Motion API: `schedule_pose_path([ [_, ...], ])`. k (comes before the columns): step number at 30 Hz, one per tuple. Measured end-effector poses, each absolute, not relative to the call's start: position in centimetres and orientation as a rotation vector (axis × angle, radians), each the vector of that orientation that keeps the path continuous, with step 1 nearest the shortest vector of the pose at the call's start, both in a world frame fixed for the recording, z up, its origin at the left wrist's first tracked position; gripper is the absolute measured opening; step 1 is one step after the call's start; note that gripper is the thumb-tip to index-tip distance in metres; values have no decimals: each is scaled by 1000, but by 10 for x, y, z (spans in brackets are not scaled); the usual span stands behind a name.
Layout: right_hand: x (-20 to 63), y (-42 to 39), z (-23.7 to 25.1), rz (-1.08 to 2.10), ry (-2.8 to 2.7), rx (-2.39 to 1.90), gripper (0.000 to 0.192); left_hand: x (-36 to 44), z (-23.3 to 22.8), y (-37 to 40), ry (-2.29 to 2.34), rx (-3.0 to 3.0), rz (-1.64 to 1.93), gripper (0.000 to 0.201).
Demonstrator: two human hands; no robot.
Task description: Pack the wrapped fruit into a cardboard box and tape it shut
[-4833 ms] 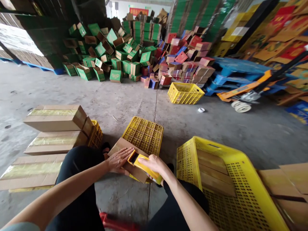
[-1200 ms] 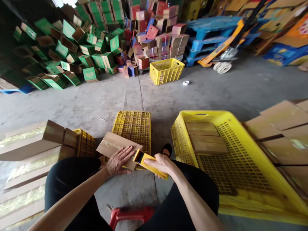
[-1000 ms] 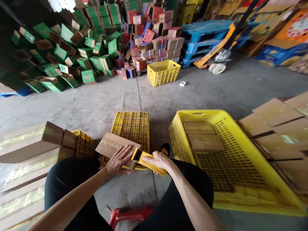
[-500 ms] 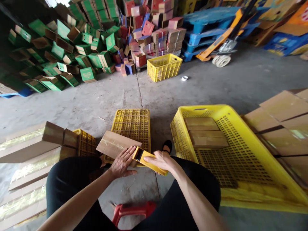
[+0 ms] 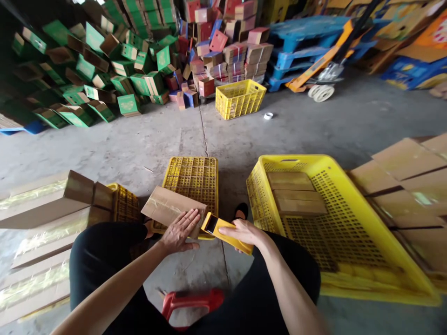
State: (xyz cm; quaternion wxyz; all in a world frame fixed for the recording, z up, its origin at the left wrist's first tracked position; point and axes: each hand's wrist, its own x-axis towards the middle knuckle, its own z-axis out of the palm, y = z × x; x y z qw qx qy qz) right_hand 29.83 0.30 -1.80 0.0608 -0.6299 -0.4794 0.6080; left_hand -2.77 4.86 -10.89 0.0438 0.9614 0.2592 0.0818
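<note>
A cardboard box [image 5: 167, 203] with clear tape along its top lies at an angle on an upturned yellow crate [image 5: 192, 174]. My left hand [image 5: 180, 230] rests flat on the near right end of the box, fingers stretched out. In my right hand [image 5: 242, 232] is a yellow tape dispenser [image 5: 228, 235], its dark-windowed head pointing left. A small gap separates the dispenser from the box and my left hand. The underside of the dispenser is hidden.
A large yellow crate [image 5: 296, 160] on the right holds cardboard boxes [image 5: 296, 195]. Taped boxes [image 5: 78, 186] are stacked at left, more boxes [image 5: 408, 158] at far right. A red object [image 5: 192, 300] lies between my legs. Farther back are another yellow crate [image 5: 240, 100] and a pallet jack [image 5: 323, 60].
My right hand has drawn the tape dispenser to the right, away from the box's end and my left hand. The left hand stays flat on the box.
</note>
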Motion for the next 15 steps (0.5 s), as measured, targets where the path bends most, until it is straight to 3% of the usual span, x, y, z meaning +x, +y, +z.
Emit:
schedule_pose_path([
  [4,289,9,-15,1889,-1478,-1941,52,-27,-106,47,773,2863,271,106],
  [7,285,13,-22,1899,-1462,-1931,53,-36,-103,52,872,2726,319,90],
  [12,288,15,-33,1963,-1446,-1907,55,-84,-95,93,1634,2183,689,75],
  [15,288,15,-36,1916,-1486,-1901,58,-115,-89,123,1969,1683,551,63],
])
